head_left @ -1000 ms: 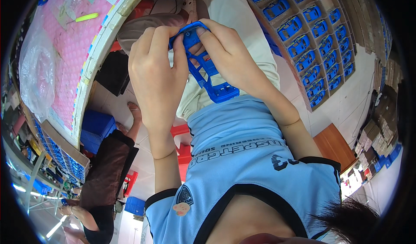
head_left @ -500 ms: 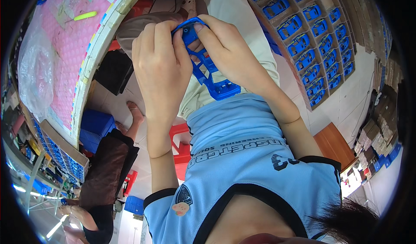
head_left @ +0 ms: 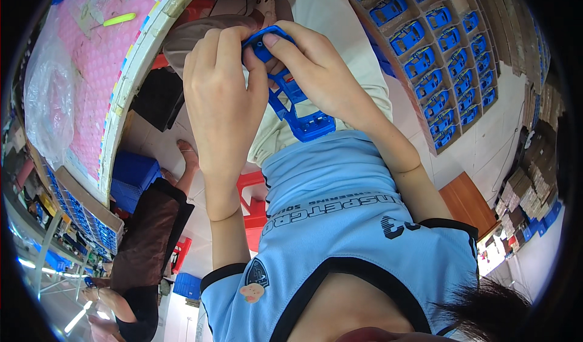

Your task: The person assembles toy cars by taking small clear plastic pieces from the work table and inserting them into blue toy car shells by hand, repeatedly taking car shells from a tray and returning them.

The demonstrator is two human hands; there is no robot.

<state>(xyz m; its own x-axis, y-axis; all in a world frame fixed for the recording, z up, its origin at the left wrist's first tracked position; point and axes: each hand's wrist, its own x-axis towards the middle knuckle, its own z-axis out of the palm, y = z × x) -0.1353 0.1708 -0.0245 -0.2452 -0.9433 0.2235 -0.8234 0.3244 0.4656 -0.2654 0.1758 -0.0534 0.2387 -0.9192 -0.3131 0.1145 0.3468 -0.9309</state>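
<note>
Both hands hold a blue plastic toy car body (head_left: 310,125), an openwork shell with window gaps, above my lap. My left hand (head_left: 221,78) grips its far end from the left, fingers curled and thumb pressed to the inside. From the right, my right hand (head_left: 316,63) closes on the same end, its thumb lying on the inner face and the other fingers mostly behind the shell. The near end of the shell sticks out below my hands, close to the blue shirt.
On the right, a divided cardboard tray (head_left: 419,114) carries rows of blue toy cars (head_left: 405,37). A pink-covered table (head_left: 91,50) with a yellow-green handled tool (head_left: 119,20) and clear plastic bag (head_left: 48,105) stands left. A red stool (head_left: 252,202) and another person (head_left: 143,239) are also there.
The far end of the toy car body has tilted slightly, and my right thumb has shifted a little left and down on it. Both hands keep their hold.
</note>
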